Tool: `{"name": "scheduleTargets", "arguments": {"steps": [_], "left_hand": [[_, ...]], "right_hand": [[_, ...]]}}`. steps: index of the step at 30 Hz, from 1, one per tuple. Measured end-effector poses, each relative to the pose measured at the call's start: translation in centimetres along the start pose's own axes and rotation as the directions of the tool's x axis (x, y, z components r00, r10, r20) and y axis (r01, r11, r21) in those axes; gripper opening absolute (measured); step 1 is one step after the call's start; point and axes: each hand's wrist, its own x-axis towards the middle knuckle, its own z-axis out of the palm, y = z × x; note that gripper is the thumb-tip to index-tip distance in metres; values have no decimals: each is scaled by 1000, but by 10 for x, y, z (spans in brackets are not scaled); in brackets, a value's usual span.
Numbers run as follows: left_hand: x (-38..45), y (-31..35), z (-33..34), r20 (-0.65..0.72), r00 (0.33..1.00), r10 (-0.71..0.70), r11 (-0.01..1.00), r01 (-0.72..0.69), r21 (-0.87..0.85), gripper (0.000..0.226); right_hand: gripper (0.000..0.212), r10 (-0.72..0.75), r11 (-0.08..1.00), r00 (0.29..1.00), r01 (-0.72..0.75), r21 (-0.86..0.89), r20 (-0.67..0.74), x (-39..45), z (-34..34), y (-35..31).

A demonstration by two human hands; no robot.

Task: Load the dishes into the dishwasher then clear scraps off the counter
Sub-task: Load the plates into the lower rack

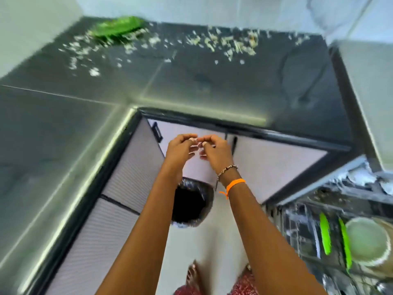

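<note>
Scraps (221,42) on counter (191,81), well beyond fingers (192,139).

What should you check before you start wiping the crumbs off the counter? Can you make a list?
1. Bin open and under the hands: ok.
2. Left hand and right hand free: cannot tell, fingers pinched together, blurred.
3. Scraps gone from the counter: not ok.
4. Green item cleared from the back corner: not ok.
5. Dishwasher rack loaded: ok, dishes inside.

Bare forearms; right wrist (230,177) wears beaded bracelet (227,169); orange band (235,184).
</note>
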Motion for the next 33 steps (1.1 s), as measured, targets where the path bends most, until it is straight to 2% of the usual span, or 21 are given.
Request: {"name": "scheduleTargets", "arguments": {"steps": [5,10,17,19,21,22,24,26,27,29,33], "left_hand": [[21,59,-46,-46,994,95,994,-97,-43,23],[59,103,-74,-118,978,170,981,-179,-70,21],[173,140,-110,-271,952,140,984,-163,-66,25],[217,150,-118,-352,924,149,988,-152,21,21],[254,161,-128,-419,891,175,968,-77,239,23],[275,168,-133,-427,884,191,925,-17,380,31],[309,179,-139,-367,915,166,740,131,660,55],[332,185,-138,-284,959,9,536,235,811,84],[343,187,-136,-277,956,-102,479,291,828,97],[362,188,-134,-290,924,-249,433,374,820,115],[386,191,-138,-271,896,-351,383,402,832,128]], "right_hand": [[24,-79,997,991,80,-4,103,28,40,-64],[24,-140,989,976,147,-29,165,82,74,-99],[36,-120,990,918,138,-19,379,204,123,-133],[36,-101,990,900,133,-45,424,249,136,-138],[35,-76,988,892,127,-85,446,288,145,-144],[37,-63,986,888,127,-110,455,312,152,-147],[40,-70,968,892,170,-187,446,361,168,-151],[38,-133,896,901,288,-339,413,405,186,-156],[35,-184,836,886,369,-406,426,426,198,-160],[35,-275,685,819,534,-495,504,464,223,-170],[42,-289,349,688,723,-596,666,522,278,-186]]}}
